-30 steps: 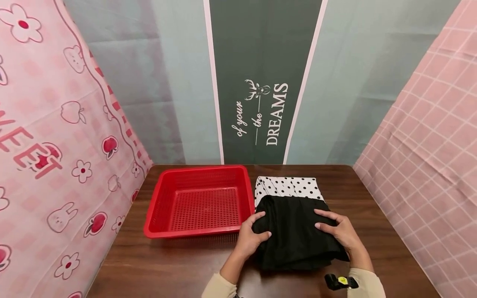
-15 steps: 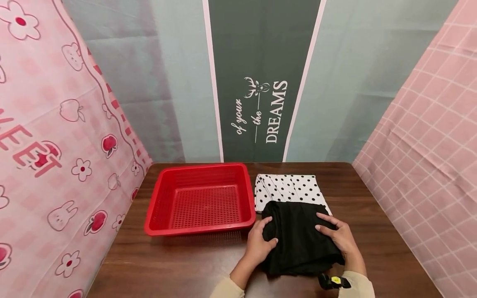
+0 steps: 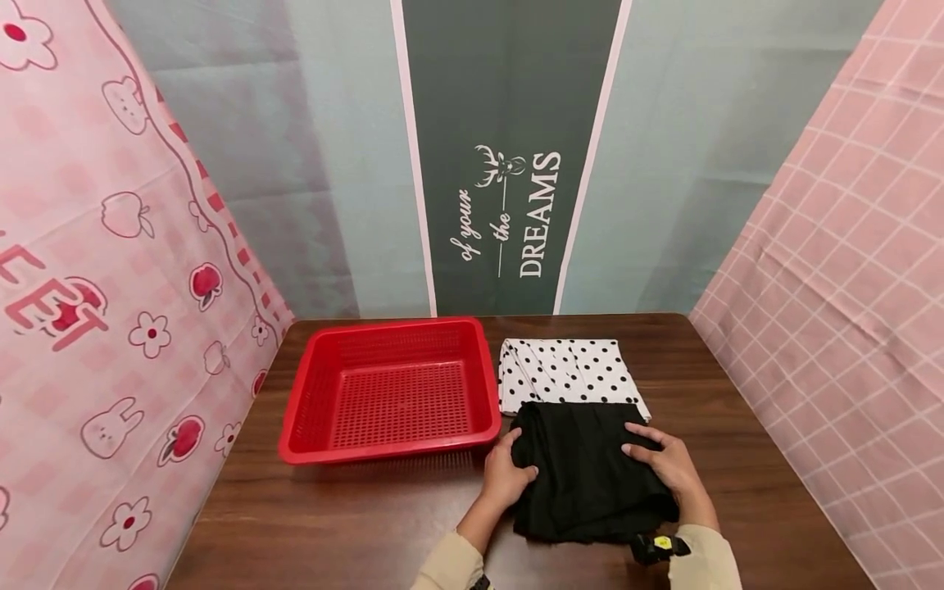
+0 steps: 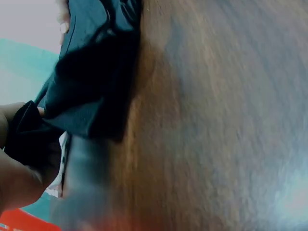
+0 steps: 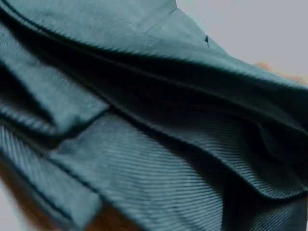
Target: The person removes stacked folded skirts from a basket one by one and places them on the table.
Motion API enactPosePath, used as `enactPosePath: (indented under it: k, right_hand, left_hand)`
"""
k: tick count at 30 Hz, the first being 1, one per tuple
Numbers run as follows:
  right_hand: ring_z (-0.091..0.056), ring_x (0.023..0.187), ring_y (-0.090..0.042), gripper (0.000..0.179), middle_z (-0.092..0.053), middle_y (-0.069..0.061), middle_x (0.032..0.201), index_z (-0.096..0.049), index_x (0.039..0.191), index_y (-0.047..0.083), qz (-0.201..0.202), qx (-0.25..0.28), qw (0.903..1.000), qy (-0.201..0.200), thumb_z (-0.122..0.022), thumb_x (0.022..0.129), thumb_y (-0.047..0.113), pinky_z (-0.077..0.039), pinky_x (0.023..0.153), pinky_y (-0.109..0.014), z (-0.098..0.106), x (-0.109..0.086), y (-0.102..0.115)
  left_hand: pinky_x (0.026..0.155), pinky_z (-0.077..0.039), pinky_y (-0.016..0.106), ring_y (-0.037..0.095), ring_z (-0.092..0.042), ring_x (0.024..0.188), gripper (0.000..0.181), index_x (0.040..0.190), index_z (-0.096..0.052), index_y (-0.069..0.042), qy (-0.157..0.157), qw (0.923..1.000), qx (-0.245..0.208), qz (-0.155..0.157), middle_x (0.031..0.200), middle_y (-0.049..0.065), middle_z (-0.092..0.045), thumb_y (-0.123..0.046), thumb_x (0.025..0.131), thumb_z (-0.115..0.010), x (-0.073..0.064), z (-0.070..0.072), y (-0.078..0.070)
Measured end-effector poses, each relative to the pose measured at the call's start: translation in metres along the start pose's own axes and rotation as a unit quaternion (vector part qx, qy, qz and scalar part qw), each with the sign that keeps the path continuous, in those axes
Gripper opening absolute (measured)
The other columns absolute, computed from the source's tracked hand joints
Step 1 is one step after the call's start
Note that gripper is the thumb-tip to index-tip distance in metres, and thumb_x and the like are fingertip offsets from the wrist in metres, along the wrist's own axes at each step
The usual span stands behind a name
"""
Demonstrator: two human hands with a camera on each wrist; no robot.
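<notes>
A folded black cloth lies on the right half of the table, several layers thick. My left hand grips its left edge; the left wrist view shows a fold of cloth between thumb and fingers. At the right edge, my right hand holds the cloth with thumb and index finger on top; its other fingers are hidden. Loose layered edges of the black fabric fill the right wrist view. Just behind, partly under or against the black cloth, lies a folded white cloth with black dots.
A red plastic basket with a perforated bottom stands left of the cloths, close to my left hand. The brown wooden table meets fabric-covered walls at the back and both sides.
Both hands have drawn the black cloth slightly toward the front edge, uncovering more of the dotted cloth. The view has shifted a little. The basket stays put.
</notes>
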State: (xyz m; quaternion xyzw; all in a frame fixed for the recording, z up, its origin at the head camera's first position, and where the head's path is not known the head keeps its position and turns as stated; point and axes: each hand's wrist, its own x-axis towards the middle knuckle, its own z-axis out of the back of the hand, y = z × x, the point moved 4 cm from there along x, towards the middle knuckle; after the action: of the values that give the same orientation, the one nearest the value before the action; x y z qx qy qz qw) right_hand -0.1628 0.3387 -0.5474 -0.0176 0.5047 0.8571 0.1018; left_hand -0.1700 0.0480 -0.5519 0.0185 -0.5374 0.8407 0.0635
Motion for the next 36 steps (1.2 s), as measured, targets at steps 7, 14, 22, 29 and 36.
enactPosePath:
  k: [7, 14, 22, 29, 36]
  right_hand:
    - [-0.029, 0.127, -0.037, 0.055, -0.037, -0.028, 0.138, -0.056, 0.126, -0.002, -0.004, 0.011, 0.9998, 0.015, -0.073, 0.081, 0.025, -0.025, 0.099, -0.047, -0.003, 0.018, -0.005]
    - [-0.030, 0.126, -0.034, 0.056, -0.036, -0.026, 0.139, -0.055, 0.127, -0.002, -0.008, 0.025, 0.9995, 0.019, -0.073, 0.081, 0.026, -0.027, 0.098, -0.044, -0.002, 0.037, -0.007]
    - [-0.031, 0.126, -0.034, 0.056, -0.037, -0.025, 0.139, -0.055, 0.127, -0.002, -0.020, 0.024, 0.9993, 0.022, -0.073, 0.082, 0.025, -0.030, 0.097, -0.041, -0.006, 0.028, -0.010]
    - [-0.040, 0.115, -0.030, 0.054, -0.044, -0.023, 0.134, -0.057, 0.126, 0.000, -0.031, 0.006, 0.9993, 0.019, -0.073, 0.082, 0.027, -0.036, 0.086, -0.030, -0.008, 0.015, -0.012]
    - [-0.042, 0.114, -0.032, 0.051, -0.045, -0.026, 0.132, -0.057, 0.124, -0.002, -0.027, -0.011, 0.9992, 0.026, -0.072, 0.082, 0.024, -0.038, 0.085, -0.030, -0.002, 0.012, -0.012]
  left_hand:
    - [0.086, -0.044, 0.045, 0.038, -0.054, 0.103, 0.067, 0.124, -0.054, 0.003, 0.023, 0.9991, 0.012, 0.034, 0.111, 0.020, -0.061, 0.001, 0.062, -0.078, 0.005, -0.003, 0.013]
    - [0.086, -0.044, 0.045, 0.037, -0.053, 0.106, 0.067, 0.127, -0.053, 0.000, 0.022, 0.9979, -0.006, 0.060, 0.114, 0.019, -0.059, 0.000, 0.064, -0.076, 0.016, -0.005, 0.012]
    - [0.092, -0.039, 0.047, 0.038, -0.048, 0.113, 0.065, 0.124, -0.053, 0.001, 0.020, 0.9969, -0.034, 0.068, 0.119, 0.019, -0.056, 0.002, 0.064, -0.077, 0.015, -0.004, 0.017]
    - [0.090, -0.040, 0.046, 0.038, -0.049, 0.111, 0.063, 0.123, -0.054, 0.001, 0.026, 0.9971, -0.030, 0.065, 0.117, 0.019, -0.057, 0.002, 0.064, -0.076, 0.010, -0.002, 0.017]
    - [0.088, -0.043, 0.043, 0.035, -0.054, 0.105, 0.063, 0.122, -0.056, 0.002, 0.043, 0.9977, -0.005, 0.052, 0.112, 0.018, -0.060, -0.003, 0.064, -0.079, 0.009, -0.005, 0.017]
